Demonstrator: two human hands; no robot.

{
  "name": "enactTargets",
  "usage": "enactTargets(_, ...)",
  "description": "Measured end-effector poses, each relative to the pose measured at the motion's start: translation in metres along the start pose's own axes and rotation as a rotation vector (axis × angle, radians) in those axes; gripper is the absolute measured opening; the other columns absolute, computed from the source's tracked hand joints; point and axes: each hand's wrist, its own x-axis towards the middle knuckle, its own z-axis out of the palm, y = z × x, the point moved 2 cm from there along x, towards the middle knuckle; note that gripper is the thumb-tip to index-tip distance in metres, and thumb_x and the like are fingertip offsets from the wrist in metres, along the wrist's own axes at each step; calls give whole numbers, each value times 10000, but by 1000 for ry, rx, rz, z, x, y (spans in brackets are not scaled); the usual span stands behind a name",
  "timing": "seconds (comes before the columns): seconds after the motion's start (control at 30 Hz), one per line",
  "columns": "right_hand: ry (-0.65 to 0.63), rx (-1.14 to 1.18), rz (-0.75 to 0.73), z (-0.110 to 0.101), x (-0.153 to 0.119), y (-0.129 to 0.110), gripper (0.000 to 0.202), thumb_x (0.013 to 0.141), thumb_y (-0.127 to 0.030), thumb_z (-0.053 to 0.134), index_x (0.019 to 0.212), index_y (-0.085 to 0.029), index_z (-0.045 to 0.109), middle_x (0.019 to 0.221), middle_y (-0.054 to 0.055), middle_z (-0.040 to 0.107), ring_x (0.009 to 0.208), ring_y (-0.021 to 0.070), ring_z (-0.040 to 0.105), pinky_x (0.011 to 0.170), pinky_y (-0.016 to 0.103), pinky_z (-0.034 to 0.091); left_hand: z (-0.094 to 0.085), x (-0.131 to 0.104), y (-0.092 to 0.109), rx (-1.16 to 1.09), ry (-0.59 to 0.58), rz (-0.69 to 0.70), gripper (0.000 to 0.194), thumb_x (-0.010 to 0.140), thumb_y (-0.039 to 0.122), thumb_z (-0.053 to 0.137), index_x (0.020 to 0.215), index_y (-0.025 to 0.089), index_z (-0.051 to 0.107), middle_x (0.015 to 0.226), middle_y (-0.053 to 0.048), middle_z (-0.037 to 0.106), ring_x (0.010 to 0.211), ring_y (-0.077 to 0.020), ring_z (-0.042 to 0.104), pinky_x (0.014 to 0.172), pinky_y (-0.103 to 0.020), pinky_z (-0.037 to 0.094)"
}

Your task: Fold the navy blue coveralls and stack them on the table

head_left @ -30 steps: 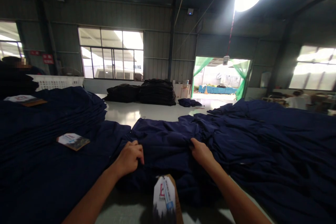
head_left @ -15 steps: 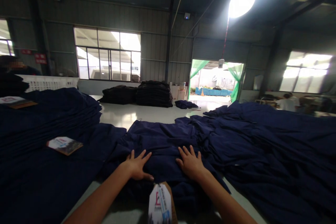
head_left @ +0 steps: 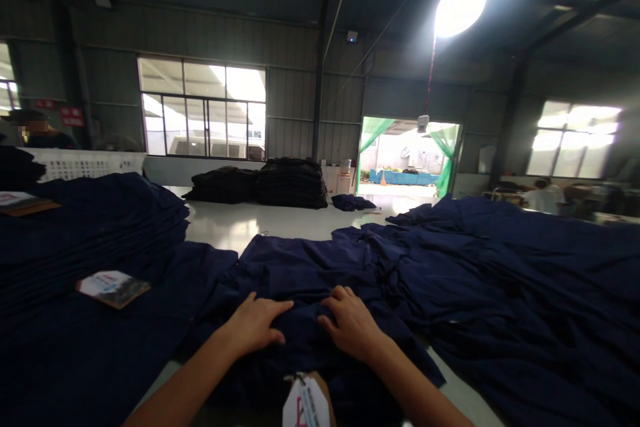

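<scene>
Two bare hands rest on a navy garment [head_left: 305,257] that lies at the centre of the frame on a pale, shiny table [head_left: 225,227]. The left hand [head_left: 250,328], left of centre, lies on the cloth with its fingers spread and its thumb held apart. The right hand [head_left: 353,325], just right of centre, has bent fingers with the thumb apart from them; whether it pinches a fold of the dark cloth cannot be told. The hands are near each other but do not touch. At the bottom centre, a white printed hang tag [head_left: 303,407] lies below the hands, cut off by the frame's edge. A layered stack of navy garments [head_left: 110,213] fills the left side, with a second printed tag [head_left: 114,288] lying on navy cloth at the lower left. Along the right side spreads a rumpled heap of navy garments [head_left: 500,247]. Beyond the hands, about the middle of the frame, stand two black stacks of cloth [head_left: 291,183] and, to their right, a small navy bundle [head_left: 353,203]. A white perforated crate [head_left: 93,163] is at the left, a person [head_left: 55,139] behind it. Green curtains [head_left: 445,170] flank a bright doorway right of centre, under a glowing lamp [head_left: 463,7].
</scene>
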Motion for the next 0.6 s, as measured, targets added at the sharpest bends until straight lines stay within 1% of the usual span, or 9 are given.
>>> enactTargets(0.07, 69, -14, -8, 0, 2, 0, 466, 884, -455, 341, 1291, -276, 483, 1334, 72, 480, 1264, 270, 347, 1060, 479, 203, -4, 3, -1, 53, 130, 42, 514, 745, 373, 604, 1249, 328, 516, 1293, -55, 549, 1265, -253, 399, 1092, -524, 106)
enactTargets(0.1, 51, -25, 7, 4, 3, 3, 498, 889, -492, 314, 1339, -306, 415, 1401, 51, 409, 1319, 294, 252, 1070, 534, 126, -3, 5, -5, 84, 143, 21, 514, 735, 431, 608, 1234, 331, 533, 1316, -65, 527, 1297, -292, 344, 1081, -562, 59)
enactTargets(0.17, -23, -44, 87, 17, 6, 14, 550, 874, -578, 271, 1381, -367, 311, 1488, 12, 253, 1363, 352, 76, 1041, 622, 16, 6, 9, -20, 98, 87, -105, 647, 676, 599, 600, 1271, 377, 480, 1420, -76, 393, 1339, -414, 165, 987, -700, -46)
enactTargets(0.23, -81, -47, 182, 30, 9, 27, 581, 850, -642, 240, 1385, -417, 254, 1516, -4, 157, 1357, 395, 23, 1016, 655, -7, 21, 12, -38, 42, 6, -255, 751, 636, 709, 548, 1317, 452, 363, 1502, -46, 208, 1321, -497, 20, 880, -788, -61)
enactTargets(0.3, -110, -40, 240, 40, 13, 36, 614, 826, -684, 221, 1390, -441, 198, 1524, -2, 111, 1350, 414, 35, 1010, 660, 4, 37, 14, -51, -7, -4, -323, 744, 660, 721, 504, 1331, 493, 280, 1529, -4, 80, 1309, -506, -59, 868, -803, -13)
enactTargets(0.37, -136, -43, 273, 46, 16, 39, 649, 806, -713, 195, 1396, -448, 140, 1529, -3, 78, 1347, 421, 25, 1005, 666, -3, 49, 14, -57, -3, 25, -340, 728, 684, 711, 480, 1339, 499, 243, 1533, 20, 8, 1303, -496, -112, 889, -791, 14)
enactTargets(0.47, -207, -68, 310, 48, 15, 37, 687, 785, -738, 163, 1401, -447, 79, 1531, -16, 23, 1344, 424, -19, 1001, 669, -29, 52, 7, -51, 10, -8, -365, 754, 679, 735, 444, 1351, 490, 207, 1531, 21, -37, 1291, -499, -144, 898, -784, 18)
enactTargets(0.53, -275, -76, 308, 43, 10, 33, 705, 770, -753, 166, 1400, -447, 78, 1530, -19, 18, 1342, 432, -14, 999, 674, -15, 43, -5, -40, -5, -101, -375, 808, 645, 773, 433, 1358, 479, 193, 1529, 2, -40, 1284, -512, -133, 885, -792, 22)
enactTargets(0.6, -346, -86, 289, 31, 3, 27, 722, 741, -764, 264, 1387, -461, 153, 1525, -2, 98, 1328, 460, 81, 982, 693, 74, 27, -18, -24, -7, -218, -379, 864, 587, 788, 483, 1350, 479, 220, 1527, -32, -7, 1278, -547, -68, 839, -818, 45)
